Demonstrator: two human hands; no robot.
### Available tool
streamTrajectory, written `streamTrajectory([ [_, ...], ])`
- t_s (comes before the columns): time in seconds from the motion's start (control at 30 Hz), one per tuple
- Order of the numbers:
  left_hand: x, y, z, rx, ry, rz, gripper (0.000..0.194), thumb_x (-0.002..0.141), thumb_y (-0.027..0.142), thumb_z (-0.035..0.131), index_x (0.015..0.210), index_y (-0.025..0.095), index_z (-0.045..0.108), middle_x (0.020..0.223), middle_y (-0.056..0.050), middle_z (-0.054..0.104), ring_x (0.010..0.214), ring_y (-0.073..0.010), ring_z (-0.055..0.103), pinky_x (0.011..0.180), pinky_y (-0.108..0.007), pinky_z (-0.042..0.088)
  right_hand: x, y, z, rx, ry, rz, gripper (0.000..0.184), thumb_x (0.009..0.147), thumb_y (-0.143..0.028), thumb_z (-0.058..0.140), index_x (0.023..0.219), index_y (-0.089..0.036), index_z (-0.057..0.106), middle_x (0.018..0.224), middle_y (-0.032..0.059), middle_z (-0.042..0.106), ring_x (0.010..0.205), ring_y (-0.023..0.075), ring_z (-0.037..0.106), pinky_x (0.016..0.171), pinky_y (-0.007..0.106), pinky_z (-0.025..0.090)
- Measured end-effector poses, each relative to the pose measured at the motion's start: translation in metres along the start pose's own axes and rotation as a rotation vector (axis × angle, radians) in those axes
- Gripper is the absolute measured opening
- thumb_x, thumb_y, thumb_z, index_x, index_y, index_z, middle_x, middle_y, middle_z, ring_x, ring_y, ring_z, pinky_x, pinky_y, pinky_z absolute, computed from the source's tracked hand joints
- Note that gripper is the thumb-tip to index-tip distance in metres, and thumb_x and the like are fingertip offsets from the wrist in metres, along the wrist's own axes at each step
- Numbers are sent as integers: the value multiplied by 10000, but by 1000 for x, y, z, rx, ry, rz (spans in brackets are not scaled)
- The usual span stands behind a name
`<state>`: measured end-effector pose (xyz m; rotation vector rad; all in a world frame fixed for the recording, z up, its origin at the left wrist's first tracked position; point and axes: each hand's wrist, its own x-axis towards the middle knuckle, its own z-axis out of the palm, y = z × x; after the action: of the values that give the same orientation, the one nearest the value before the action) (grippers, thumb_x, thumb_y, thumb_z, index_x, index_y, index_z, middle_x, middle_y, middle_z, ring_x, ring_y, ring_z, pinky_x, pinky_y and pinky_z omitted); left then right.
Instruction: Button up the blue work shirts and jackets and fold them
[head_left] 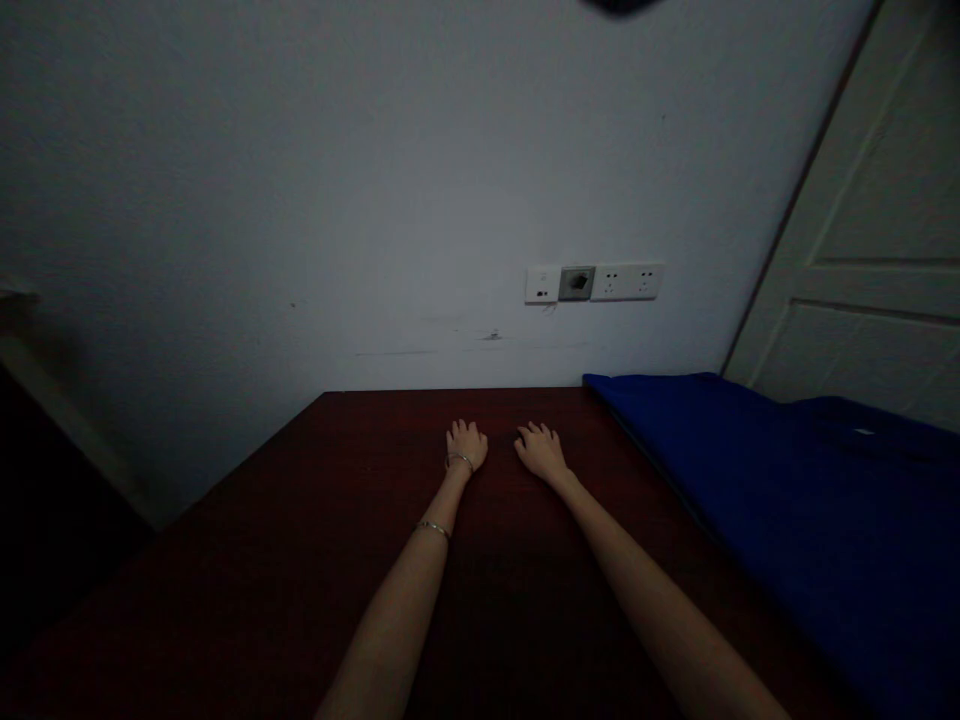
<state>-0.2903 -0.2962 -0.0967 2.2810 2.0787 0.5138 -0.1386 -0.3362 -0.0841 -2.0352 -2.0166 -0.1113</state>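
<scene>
Both arms stretch forward over a dark red-brown wooden table (315, 500). My left hand (466, 445) lies palm down near the table's far edge, fingers a little apart and nothing in it. Two thin bracelets circle that arm, one bracelet (459, 459) at the wrist and another bracelet (433, 527) farther up the forearm. A short gap to the right, my right hand (540, 450) also rests palm down with its fingers spread, holding nothing.
A blue cloth (787, 480) covers the table's right side. Behind stands a pale wall (420, 200) with a row of sockets (626, 282). A panelled door (885, 220) is at the right. Something dark with a pale edge (67, 430) stands at the left.
</scene>
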Motion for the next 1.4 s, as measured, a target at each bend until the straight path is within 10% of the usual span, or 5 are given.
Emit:
streamTrajectory([
  [1.17, 4, -2, 8, 27, 41, 31, 449, 835, 319, 308, 1202, 111, 462, 1330, -175, 373, 1249, -294, 293, 991, -450, 253, -1, 1, 1, 35, 6, -10, 444, 852, -320, 305, 1240, -183, 469, 1340, 110, 389, 1242, 278, 274, 986, 447, 174],
  [1.4, 4, 4, 2, 123, -41, 7, 479, 842, 313, 286, 1254, 101, 407, 1357, -186, 331, 1263, -310, 266, 972, -465, 263, -2, 0, -35, 46, -112, -51, 430, 826, -295, 363, 1211, -152, 489, 1298, 137, 432, 1192, 283, 358, 944, 445, 263],
])
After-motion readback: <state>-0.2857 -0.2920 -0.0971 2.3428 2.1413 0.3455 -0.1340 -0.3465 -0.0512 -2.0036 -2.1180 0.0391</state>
